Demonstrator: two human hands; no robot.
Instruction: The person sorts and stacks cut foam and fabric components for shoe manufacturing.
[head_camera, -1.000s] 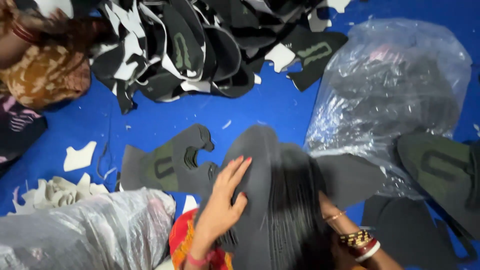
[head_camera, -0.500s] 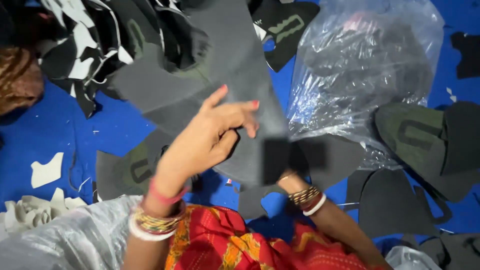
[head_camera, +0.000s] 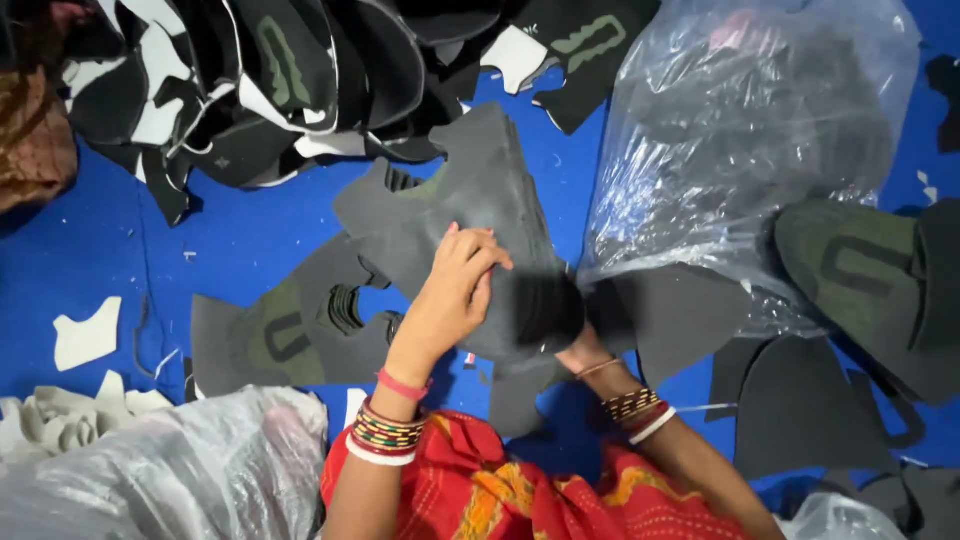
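Observation:
My left hand (head_camera: 452, 296) rests its fingers on top of a stack of dark grey cut shoe-upper pieces (head_camera: 470, 205) held above the blue floor. My right hand (head_camera: 578, 352) is mostly hidden under the stack's lower edge; only the wrist with bangles shows, gripping the stack from beneath. Another grey upper piece with an olive patch (head_camera: 275, 335) lies flat on the floor just left of my left wrist.
A heap of black, white and olive cut pieces (head_camera: 250, 80) fills the top left. A clear plastic bag of dark pieces (head_camera: 740, 130) sits at the right, with more olive-marked pieces (head_camera: 860, 275) beside it. A crumpled plastic bag (head_camera: 150, 480) and white scraps (head_camera: 85, 335) lie at lower left.
The stack has been lifted and turned from low in front of me to higher up. My left hand went from pressing it down, to spread fingers, to resting on its top.

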